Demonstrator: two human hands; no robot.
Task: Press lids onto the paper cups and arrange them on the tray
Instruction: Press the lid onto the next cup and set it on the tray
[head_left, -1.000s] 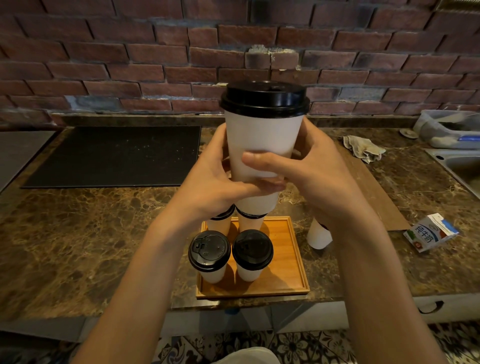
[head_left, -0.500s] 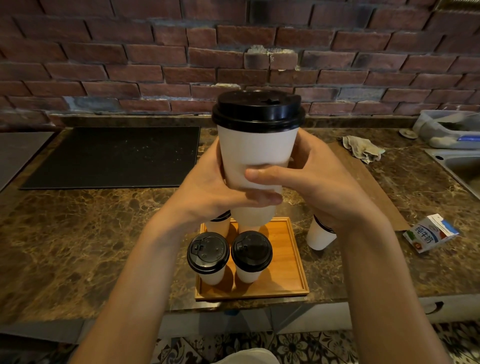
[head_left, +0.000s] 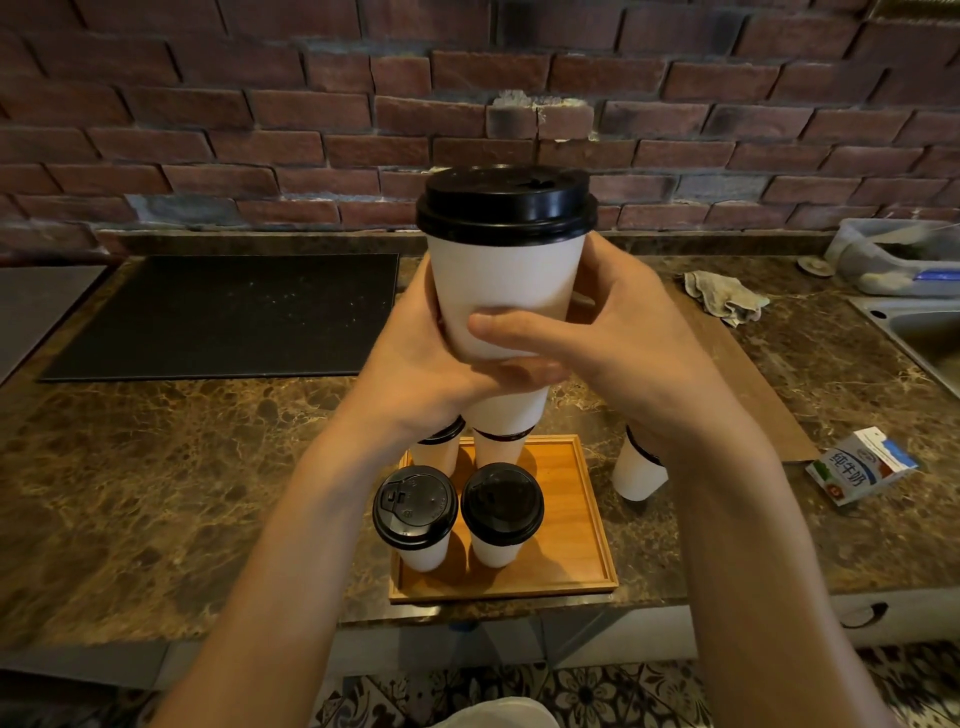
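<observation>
Both arms show bare from the bottom edge upward; the left forearm (head_left: 291, 545) and the right forearm (head_left: 743, 519) are slender and uncovered along all their visible length; the left hand (head_left: 415, 364) and the right hand (head_left: 639, 353) are bare too; a rounded fold of white garment (head_left: 498, 714) shows at bottom centre, its kind impossible to tell.

Matt white paper cup (head_left: 506, 291), glossy black plastic lid (head_left: 506, 205), smooth wooden tray (head_left: 582, 519).
</observation>
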